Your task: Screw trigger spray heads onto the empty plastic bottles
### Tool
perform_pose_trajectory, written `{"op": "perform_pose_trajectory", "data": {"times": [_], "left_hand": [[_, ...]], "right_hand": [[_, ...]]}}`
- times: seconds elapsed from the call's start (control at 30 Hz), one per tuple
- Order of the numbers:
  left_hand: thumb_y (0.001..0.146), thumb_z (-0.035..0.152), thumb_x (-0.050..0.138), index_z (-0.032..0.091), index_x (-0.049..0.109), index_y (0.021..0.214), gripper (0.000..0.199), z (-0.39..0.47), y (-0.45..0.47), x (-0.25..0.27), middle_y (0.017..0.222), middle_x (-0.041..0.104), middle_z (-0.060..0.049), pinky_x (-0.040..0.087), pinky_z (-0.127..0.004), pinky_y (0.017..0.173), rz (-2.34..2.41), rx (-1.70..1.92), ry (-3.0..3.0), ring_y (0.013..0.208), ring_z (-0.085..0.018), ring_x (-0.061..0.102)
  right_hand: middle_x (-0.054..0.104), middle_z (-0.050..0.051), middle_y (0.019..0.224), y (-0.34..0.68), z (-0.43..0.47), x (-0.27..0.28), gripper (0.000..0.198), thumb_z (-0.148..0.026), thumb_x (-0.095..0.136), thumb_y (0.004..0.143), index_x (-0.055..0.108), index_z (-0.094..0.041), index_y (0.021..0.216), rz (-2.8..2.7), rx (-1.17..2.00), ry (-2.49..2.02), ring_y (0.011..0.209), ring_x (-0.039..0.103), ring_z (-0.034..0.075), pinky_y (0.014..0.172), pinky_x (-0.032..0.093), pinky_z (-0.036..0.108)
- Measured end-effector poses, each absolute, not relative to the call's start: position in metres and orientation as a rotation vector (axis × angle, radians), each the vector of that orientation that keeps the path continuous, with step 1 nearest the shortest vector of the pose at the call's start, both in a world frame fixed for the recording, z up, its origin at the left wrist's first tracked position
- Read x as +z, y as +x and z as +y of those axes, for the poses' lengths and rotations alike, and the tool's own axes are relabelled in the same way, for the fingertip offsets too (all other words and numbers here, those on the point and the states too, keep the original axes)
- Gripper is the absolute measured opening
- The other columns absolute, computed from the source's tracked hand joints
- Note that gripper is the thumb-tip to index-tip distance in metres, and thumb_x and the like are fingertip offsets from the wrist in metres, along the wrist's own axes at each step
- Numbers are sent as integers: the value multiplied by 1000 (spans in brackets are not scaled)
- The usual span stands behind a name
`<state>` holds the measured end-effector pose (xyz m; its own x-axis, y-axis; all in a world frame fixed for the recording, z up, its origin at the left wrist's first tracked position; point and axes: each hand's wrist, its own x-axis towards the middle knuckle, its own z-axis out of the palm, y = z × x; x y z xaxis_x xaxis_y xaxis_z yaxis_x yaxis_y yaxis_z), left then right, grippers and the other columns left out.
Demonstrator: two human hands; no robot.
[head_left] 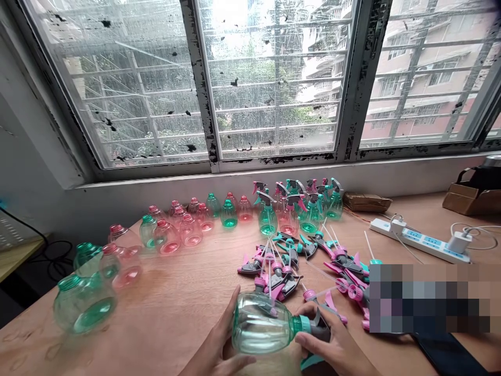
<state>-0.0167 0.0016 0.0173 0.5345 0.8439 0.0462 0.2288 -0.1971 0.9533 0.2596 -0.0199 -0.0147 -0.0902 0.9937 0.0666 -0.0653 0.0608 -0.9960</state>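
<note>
A clear green spray bottle [262, 324] lies tilted on its side between my hands, its neck pointing right. My left hand [223, 339] is wrapped round the bottle's base end. With thumb and fingers, my right hand [329, 339] grips the teal and grey spray head [311, 326] at the bottle's neck. Just beyond the bottle lies a pile of pink and grey spray heads [276, 274] with thin white tubes. Teal spray heads [293, 243] lie behind them, and more pink ones [346, 266] are to the right.
Bottles without heads, such as a green one [84, 305] and a pink one [191, 232], line the left and back. Several bottles with heads, including a green one [268, 219], stand by the wall. A power strip [420, 241], brown packet [366, 202] and cardboard box [467, 190] are at right.
</note>
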Motion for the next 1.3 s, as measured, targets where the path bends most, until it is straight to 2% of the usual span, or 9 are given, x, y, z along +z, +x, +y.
{"op": "perform_pose_trajectory", "data": {"times": [0.07,0.17,0.37,0.53,0.73,0.87,1.03,1.2,1.3], "left_hand": [[89,42,69,35,-3,157,99,1,-17,18,167,26,-3,10,-46,126,898,710,1714,151,-30,26],[85,46,73,35,-4,157,105,2,-19,15,166,27,-3,12,-46,126,885,717,1696,152,-31,24],[82,43,77,33,12,158,101,2,-20,14,167,24,-3,11,-45,127,892,723,1705,153,-33,17],[88,35,71,37,-1,157,100,1,-15,20,167,24,-2,8,-48,126,907,716,1684,152,-30,23],[76,56,77,33,4,158,112,0,-17,18,168,21,-4,7,-51,126,888,696,1673,154,-37,13],[82,51,74,32,2,158,107,-1,-16,21,167,22,-4,7,-48,127,931,676,1719,153,-34,18],[94,43,61,38,0,158,88,-1,-16,21,165,30,-1,7,-46,127,937,718,1763,151,-28,28],[81,48,76,32,2,158,108,0,-18,17,168,21,-3,7,-46,127,923,687,1704,154,-32,16],[81,53,74,29,11,159,103,0,-18,18,168,21,-4,9,-45,127,893,693,1694,154,-33,15]], "right_hand": [[63,-2,72,260,-20,-15,38,-48,81,73,67,-19,93,-1265,1265,-1068,62,61,19,59,51,31],[63,-1,78,261,-21,-11,36,-45,82,73,67,-19,93,-1281,1258,-1077,67,62,19,62,52,30],[63,-2,78,260,-23,-6,36,-46,81,74,66,-19,94,-1288,1291,-1086,67,62,20,63,52,30],[63,-1,79,260,-24,-6,36,-46,81,74,66,-19,93,-1295,1303,-1078,68,62,20,63,53,30],[64,0,81,262,-23,-4,31,-43,81,75,67,-21,91,-1351,1245,-1098,74,61,21,64,52,28],[63,-1,80,261,-22,-2,32,-44,80,76,67,-21,93,-1319,1293,-1078,71,61,20,64,51,29],[64,-1,83,260,-24,0,32,-44,80,76,67,-20,94,-1298,1312,-1052,72,62,20,67,52,30],[67,1,86,262,-23,0,29,-43,80,76,69,-21,93,-1358,1237,-1066,79,63,23,70,53,30],[68,1,86,262,-23,-2,29,-42,80,75,69,-21,92,-1357,1226,-1073,80,63,23,71,52,30]]}}
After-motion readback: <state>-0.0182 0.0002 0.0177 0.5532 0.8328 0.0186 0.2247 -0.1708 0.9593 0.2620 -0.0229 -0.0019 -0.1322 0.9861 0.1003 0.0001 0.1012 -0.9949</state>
